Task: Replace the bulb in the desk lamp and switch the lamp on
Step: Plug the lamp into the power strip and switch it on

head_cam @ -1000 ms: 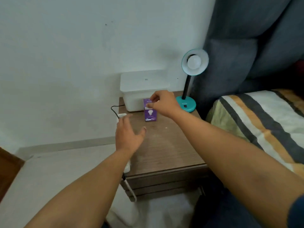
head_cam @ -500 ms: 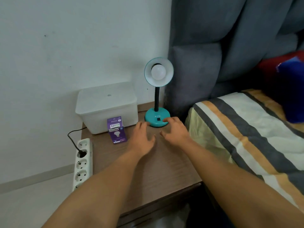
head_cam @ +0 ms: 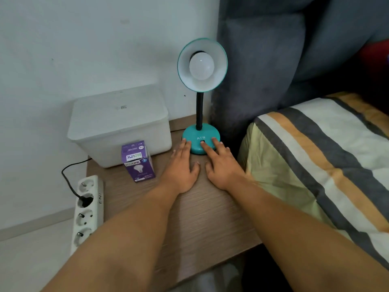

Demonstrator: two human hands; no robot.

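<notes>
A teal desk lamp (head_cam: 200, 134) stands at the back of the wooden nightstand (head_cam: 202, 209), its shade facing me with a white bulb (head_cam: 201, 66) inside, unlit. My left hand (head_cam: 182, 165) lies flat on the wood, fingertips touching the left side of the lamp's base. Flat and spread, my right hand (head_cam: 222, 165) rests with a finger on the black switch (head_cam: 202, 141) at the front of the base. A purple bulb box (head_cam: 137, 161) stands upright left of my left hand. Neither hand holds anything.
A white lidded plastic box (head_cam: 120, 123) sits at the back left of the nightstand. A white power strip (head_cam: 87, 209) with one black plug hangs off its left edge. A striped bed (head_cam: 328, 161) and grey headboard (head_cam: 273, 60) lie to the right.
My right hand let go of the purple box and both hands moved right to the lamp base. Over the last half second they slid forward until the fingertips touch it.
</notes>
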